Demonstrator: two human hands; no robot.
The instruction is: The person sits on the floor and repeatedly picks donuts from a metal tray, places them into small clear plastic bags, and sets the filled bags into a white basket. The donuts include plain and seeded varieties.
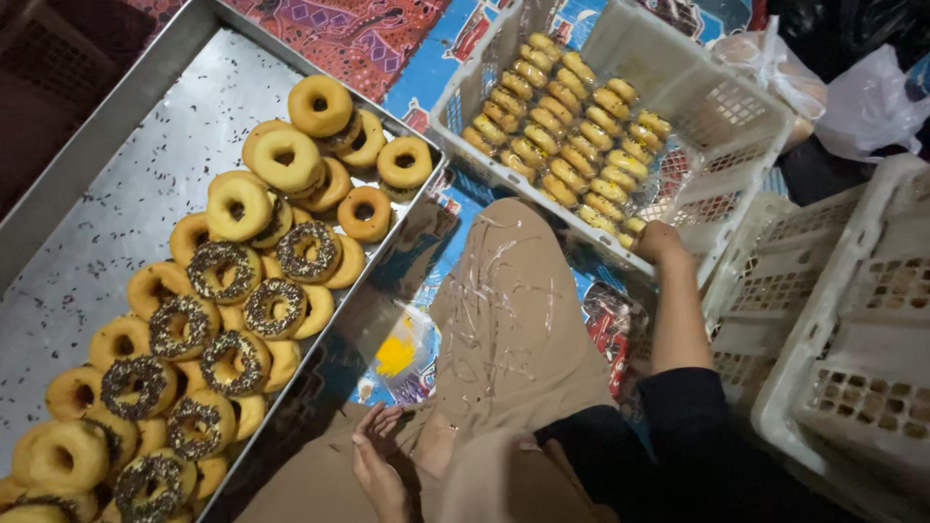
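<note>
My right hand (660, 241) reaches out to the near rim of a white plastic crate (719, 114), beside the last of the yellow-glazed donuts (567, 131) standing on edge in rows inside it. Its fingers curl away from me, so what they hold is hidden. My left hand is out of view. My bent knee in beige trousers (509, 310) lies between the crate and a large metal tray (126, 203). The tray holds several plain yellow donuts (286, 160) and chocolate-sprinkled donuts (221, 269) piled along its right side. A bare foot (380, 465) rests near the tray's lower edge.
Two more white crates (852, 320) stand stacked at the right. White plastic bags (867, 102) lie behind them. A patterned mat (426, 68) covers the floor, and a small clear bag with something yellow (399, 353) lies beside my knee.
</note>
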